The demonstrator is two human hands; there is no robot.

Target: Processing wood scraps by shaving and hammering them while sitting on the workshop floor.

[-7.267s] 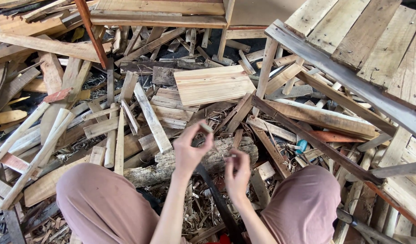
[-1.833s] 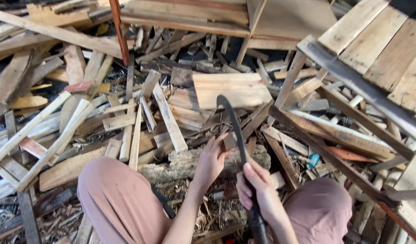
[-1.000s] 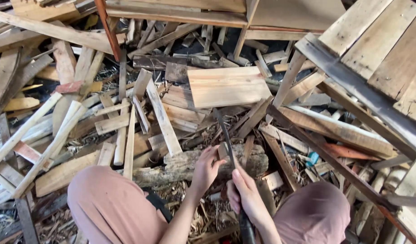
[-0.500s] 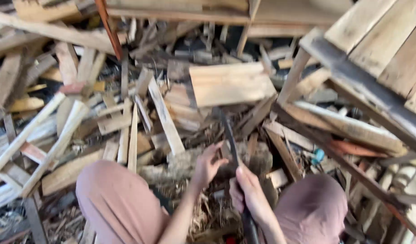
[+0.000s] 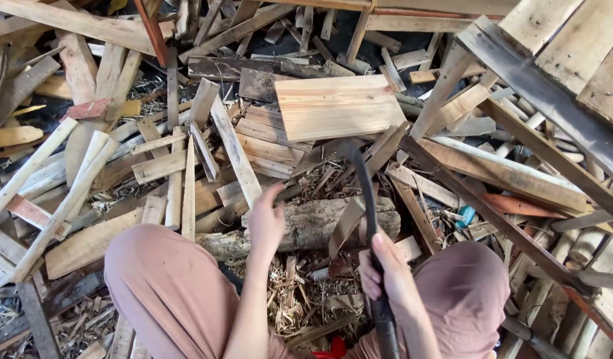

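While the right hand (image 5: 386, 276) grips the blade (image 5: 363, 193), the open-fingered left hand (image 5: 266, 223) beside the log (image 5: 306, 223) risks a cut.

The person wears loose, dusty-pink cloth trousers (image 5: 166, 292) covering both knees, the fabric plain and slightly creased. Both forearms are bare, with no sleeves, gloves, watch or rings on the left hand (image 5: 266, 223) or right hand (image 5: 386, 279).

We count two hands: our left hand (image 5: 266, 223) and our right hand (image 5: 385, 271). We see one dark curved blade (image 5: 363, 186), one thick log (image 5: 319, 223), one broad pale board (image 5: 338, 106) beyond it, and scrap slats (image 5: 186, 166) too many to count.
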